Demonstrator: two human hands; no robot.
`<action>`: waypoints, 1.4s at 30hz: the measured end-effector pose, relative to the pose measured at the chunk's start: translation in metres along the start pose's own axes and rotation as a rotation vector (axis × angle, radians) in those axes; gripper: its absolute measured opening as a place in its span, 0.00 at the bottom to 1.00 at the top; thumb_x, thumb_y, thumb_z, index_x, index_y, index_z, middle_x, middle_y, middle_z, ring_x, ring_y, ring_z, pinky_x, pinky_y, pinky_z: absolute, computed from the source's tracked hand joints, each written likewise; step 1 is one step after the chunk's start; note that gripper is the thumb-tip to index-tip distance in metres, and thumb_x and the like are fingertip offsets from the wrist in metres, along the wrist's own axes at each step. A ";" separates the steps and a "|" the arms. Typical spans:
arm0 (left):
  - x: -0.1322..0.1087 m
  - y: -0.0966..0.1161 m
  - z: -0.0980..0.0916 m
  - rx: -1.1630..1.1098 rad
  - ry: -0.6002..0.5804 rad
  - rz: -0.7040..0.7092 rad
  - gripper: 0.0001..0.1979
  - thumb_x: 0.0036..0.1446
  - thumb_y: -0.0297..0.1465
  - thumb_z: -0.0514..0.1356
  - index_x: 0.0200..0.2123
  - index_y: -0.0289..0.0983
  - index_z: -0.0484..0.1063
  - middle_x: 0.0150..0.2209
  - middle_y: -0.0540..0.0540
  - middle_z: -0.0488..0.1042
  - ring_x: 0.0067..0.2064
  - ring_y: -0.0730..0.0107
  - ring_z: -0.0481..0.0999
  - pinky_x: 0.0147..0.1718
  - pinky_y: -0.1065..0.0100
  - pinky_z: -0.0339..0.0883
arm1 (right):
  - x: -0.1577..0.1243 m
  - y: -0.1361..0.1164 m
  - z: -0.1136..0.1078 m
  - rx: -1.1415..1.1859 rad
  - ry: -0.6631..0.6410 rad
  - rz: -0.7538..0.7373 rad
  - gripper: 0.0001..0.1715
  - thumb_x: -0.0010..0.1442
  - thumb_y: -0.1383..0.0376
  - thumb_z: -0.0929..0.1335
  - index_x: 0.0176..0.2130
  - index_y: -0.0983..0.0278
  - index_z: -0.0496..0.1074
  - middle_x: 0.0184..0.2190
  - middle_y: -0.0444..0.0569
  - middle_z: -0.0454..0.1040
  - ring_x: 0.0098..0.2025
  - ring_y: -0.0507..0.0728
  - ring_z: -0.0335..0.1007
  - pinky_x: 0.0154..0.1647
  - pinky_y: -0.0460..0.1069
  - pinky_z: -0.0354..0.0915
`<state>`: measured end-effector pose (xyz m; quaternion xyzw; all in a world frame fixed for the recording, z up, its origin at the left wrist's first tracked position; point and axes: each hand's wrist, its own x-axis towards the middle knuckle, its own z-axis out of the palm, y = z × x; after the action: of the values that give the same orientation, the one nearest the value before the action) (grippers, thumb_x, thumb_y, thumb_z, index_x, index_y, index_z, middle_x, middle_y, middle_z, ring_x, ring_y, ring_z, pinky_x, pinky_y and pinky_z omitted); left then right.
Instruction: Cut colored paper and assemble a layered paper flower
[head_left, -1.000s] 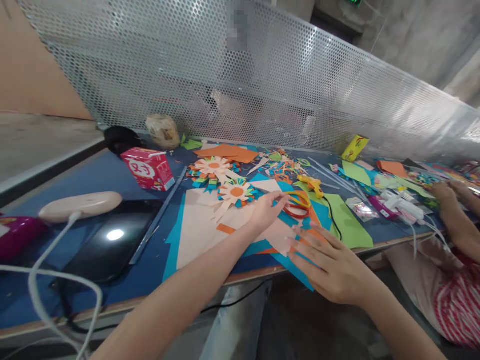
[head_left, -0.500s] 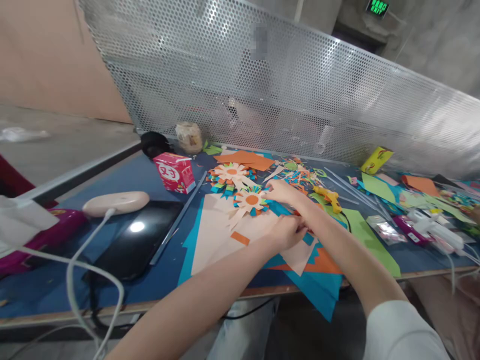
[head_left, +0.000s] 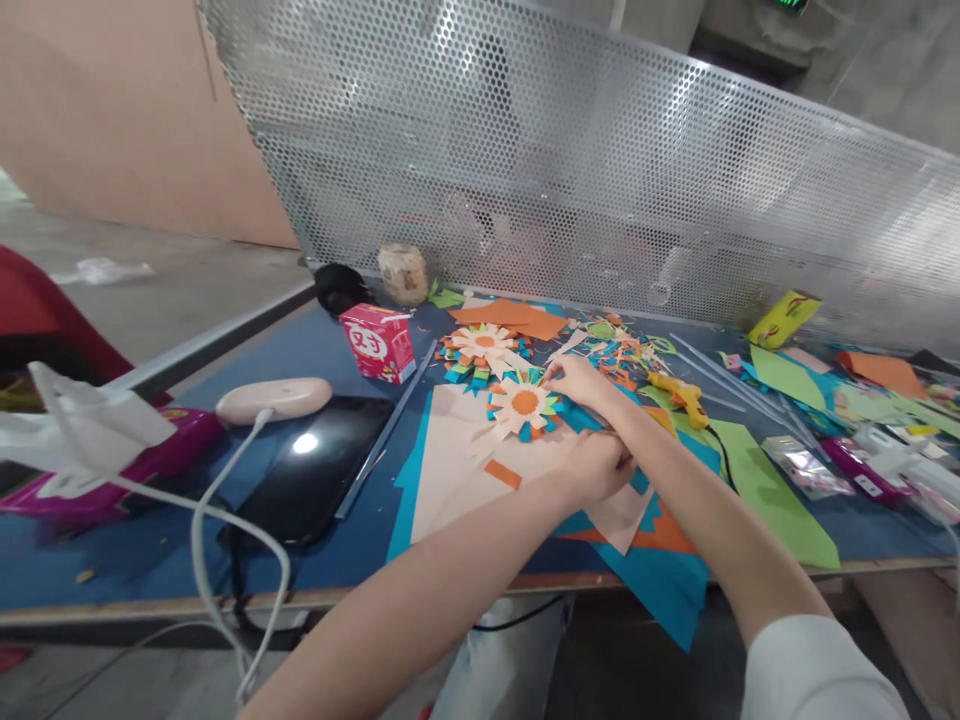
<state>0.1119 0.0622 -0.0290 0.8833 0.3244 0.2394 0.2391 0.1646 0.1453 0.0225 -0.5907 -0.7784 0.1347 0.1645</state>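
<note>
A layered paper flower (head_left: 524, 402) with cream, teal and green petals and an orange centre lies on cream paper (head_left: 450, 470). My right hand (head_left: 579, 384) reaches in from the right, its fingers pinched at the flower's upper right edge. Closer to me, my left hand (head_left: 600, 466) is curled closed beneath my right wrist; what it holds, if anything, is hidden. A second paper flower (head_left: 484, 343) lies just behind the first. An orange paper strip (head_left: 502, 474) rests left of my left hand.
A yellow glue gun (head_left: 679, 395) lies right of my hands, near green paper (head_left: 772, 500). Paper scraps (head_left: 619, 350) are heaped behind. To the left are a pink box (head_left: 377, 343), a black phone (head_left: 315, 470) and a white cable (head_left: 199, 520). A perforated metal screen (head_left: 570, 160) stands at the back.
The view has swung slightly left, so everything appears further right. My right fingers remain at the flower's edge, and my left hand stays closed below them.
</note>
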 end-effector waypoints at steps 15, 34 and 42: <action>-0.006 0.005 -0.009 -0.225 0.160 0.215 0.13 0.44 0.19 0.52 0.33 0.36 0.69 0.37 0.43 0.75 0.41 0.65 0.73 0.41 0.65 0.67 | -0.055 0.038 -0.059 0.656 0.737 -0.089 0.23 0.45 0.59 0.71 0.38 0.59 0.58 0.29 0.42 0.70 0.26 0.50 0.66 0.29 0.48 0.64; 0.008 -0.032 -0.092 -0.816 0.668 -0.336 0.20 0.43 0.43 0.63 0.36 0.36 0.71 0.35 0.46 0.74 0.34 0.71 0.74 0.27 0.73 0.66 | -0.059 0.080 -0.044 1.082 0.502 -0.103 0.32 0.40 0.60 0.73 0.43 0.59 0.59 0.32 0.41 0.70 0.32 0.51 0.70 0.38 0.50 0.68; 0.003 -0.037 -0.071 -1.025 0.330 -0.366 0.18 0.35 0.35 0.70 0.30 0.34 0.71 0.27 0.50 0.73 0.28 0.76 0.72 0.27 0.74 0.66 | -0.063 0.070 -0.039 0.999 0.432 -0.217 0.29 0.41 0.62 0.73 0.41 0.58 0.59 0.31 0.42 0.72 0.33 0.52 0.71 0.37 0.50 0.69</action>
<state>0.0562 0.1077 0.0051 0.5347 0.3476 0.4559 0.6209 0.2576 0.1041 0.0232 -0.3716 -0.6248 0.3455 0.5935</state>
